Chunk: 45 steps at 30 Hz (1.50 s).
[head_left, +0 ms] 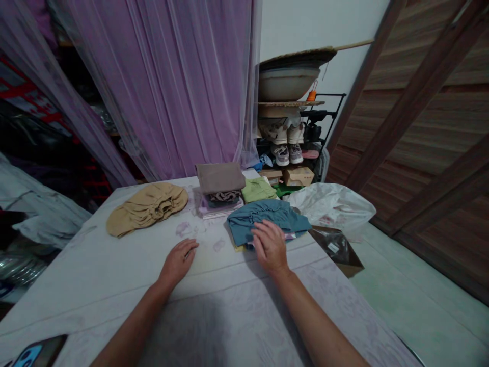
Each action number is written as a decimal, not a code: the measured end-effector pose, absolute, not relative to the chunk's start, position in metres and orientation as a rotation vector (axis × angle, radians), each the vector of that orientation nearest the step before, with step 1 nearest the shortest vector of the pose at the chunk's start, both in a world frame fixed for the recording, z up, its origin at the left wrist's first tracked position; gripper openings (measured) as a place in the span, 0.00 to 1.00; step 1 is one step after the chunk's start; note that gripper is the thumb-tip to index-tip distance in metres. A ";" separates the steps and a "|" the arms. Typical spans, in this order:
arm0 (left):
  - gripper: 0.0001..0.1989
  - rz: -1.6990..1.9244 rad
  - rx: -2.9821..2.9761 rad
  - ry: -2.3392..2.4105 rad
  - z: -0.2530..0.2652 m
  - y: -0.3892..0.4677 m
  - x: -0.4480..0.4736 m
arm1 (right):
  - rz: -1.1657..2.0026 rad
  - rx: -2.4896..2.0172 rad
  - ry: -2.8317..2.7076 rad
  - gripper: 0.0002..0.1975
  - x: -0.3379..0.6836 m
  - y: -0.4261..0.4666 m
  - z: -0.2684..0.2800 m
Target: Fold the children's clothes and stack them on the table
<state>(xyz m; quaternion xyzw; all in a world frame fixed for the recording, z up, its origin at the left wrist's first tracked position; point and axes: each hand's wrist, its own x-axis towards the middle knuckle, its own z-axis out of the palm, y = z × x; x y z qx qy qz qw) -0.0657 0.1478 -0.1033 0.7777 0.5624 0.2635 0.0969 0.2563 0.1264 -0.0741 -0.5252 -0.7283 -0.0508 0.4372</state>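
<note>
My right hand [270, 247] lies over the near edge of a folded blue-grey garment [273, 216] with a gathered band. Its fingers are stretched out and loosely together, not gripping the cloth. Under that garment, edges of yellow and patterned cloth show. To the left, my left hand [179, 261] rests on the white patterned table cover [214, 285], fingers loosely extended, with a dark gap by the thumb and no object I can make out. Beyond it lies a tan garment [147, 208] with a gathered elastic opening. A stack of folded clothes topped by a grey-brown piece [220, 177] sits at the back.
A green folded cloth [259, 189] lies beside the stack. A white plastic bag [332, 204] and an open cardboard box [338, 250] flank the right edge. A phone [40, 351] is at the lower left. A shoe rack [323, 127] and purple curtain [183, 86] stand behind.
</note>
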 end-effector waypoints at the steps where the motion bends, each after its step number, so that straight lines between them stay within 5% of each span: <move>1: 0.16 0.741 2.292 1.715 -0.103 0.147 -0.079 | -0.056 -1.227 -1.887 0.14 0.242 0.119 -0.078; 12: 0.22 0.416 2.087 2.485 -0.097 0.148 -0.144 | 0.451 -1.134 -1.941 0.14 0.143 0.113 -0.100; 23: 0.22 0.179 2.015 2.507 -0.047 0.217 -0.154 | 0.637 -1.164 -1.774 0.13 0.145 0.123 -0.113; 33: 0.15 1.055 1.953 2.176 -0.005 0.206 -0.160 | 0.639 -1.185 -1.722 0.14 0.142 0.121 -0.111; 37: 0.09 1.145 1.854 2.207 0.003 0.183 -0.153 | 0.697 -1.244 -1.676 0.14 0.129 0.122 -0.117; 45: 0.24 1.195 1.830 1.856 0.009 0.105 -0.120 | 0.475 -1.257 -1.591 0.45 0.047 0.123 -0.105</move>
